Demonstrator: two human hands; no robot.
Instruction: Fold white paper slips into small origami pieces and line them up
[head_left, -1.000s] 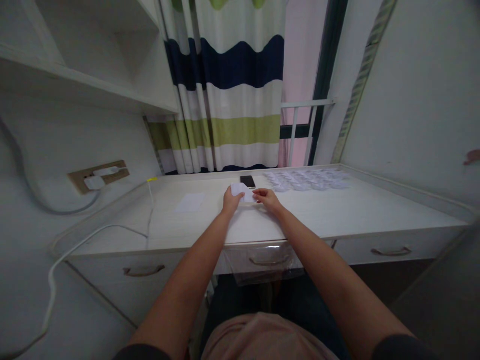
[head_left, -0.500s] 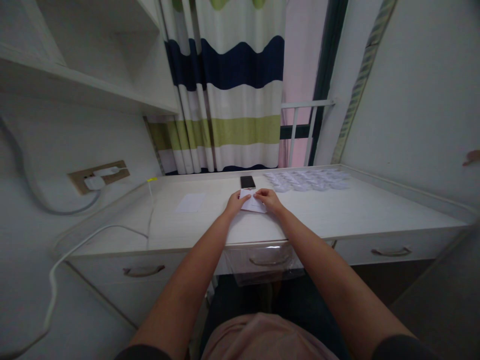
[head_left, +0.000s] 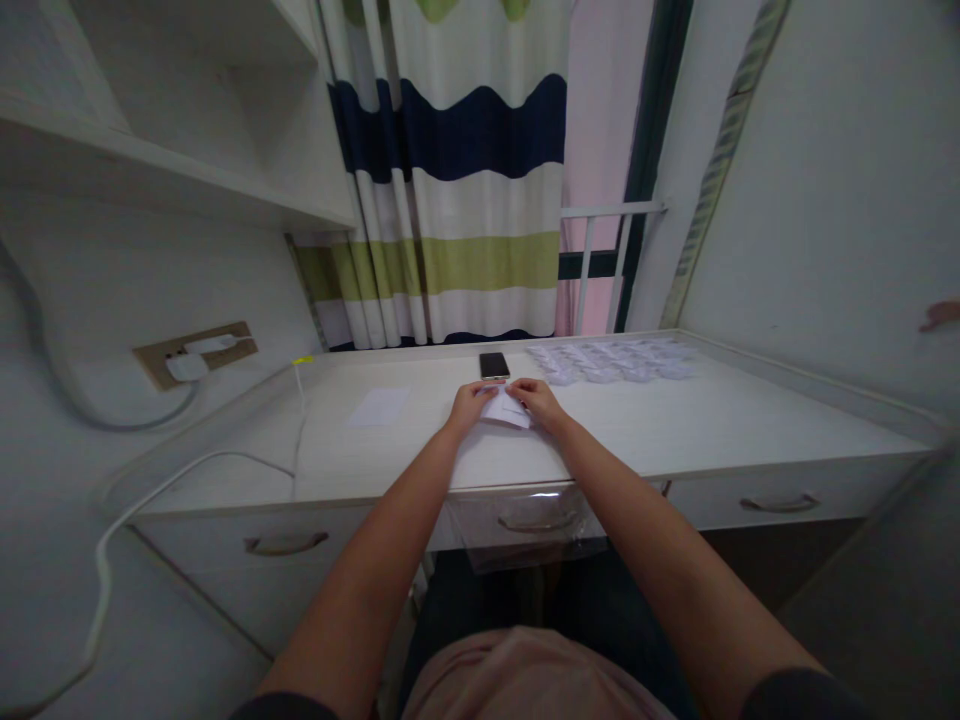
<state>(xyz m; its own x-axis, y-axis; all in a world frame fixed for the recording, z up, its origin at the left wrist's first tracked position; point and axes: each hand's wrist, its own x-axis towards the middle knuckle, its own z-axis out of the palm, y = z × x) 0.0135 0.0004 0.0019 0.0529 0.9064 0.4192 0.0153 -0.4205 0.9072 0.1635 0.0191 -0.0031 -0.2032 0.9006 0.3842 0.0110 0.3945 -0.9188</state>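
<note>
A small white folded paper [head_left: 504,409] lies on the pale desk [head_left: 675,425] straight ahead of me. My left hand [head_left: 468,405] presses on its left edge and my right hand [head_left: 538,402] holds its right side, fingers bent over the fold. The paper is partly hidden by both hands. A dark phone [head_left: 494,365] lies flat just beyond them.
A flat white sheet [head_left: 379,406] lies to the left. Several small folded white papers [head_left: 611,361] are laid in rows at the back right. A white cable [head_left: 195,465] runs from a wall socket [head_left: 196,352]. Drawers with handles sit under the desk; a striped curtain hangs behind.
The paper was lifted and tilted up in my left hand a second ago; it now lies down on the desk with both hands pressed onto it.
</note>
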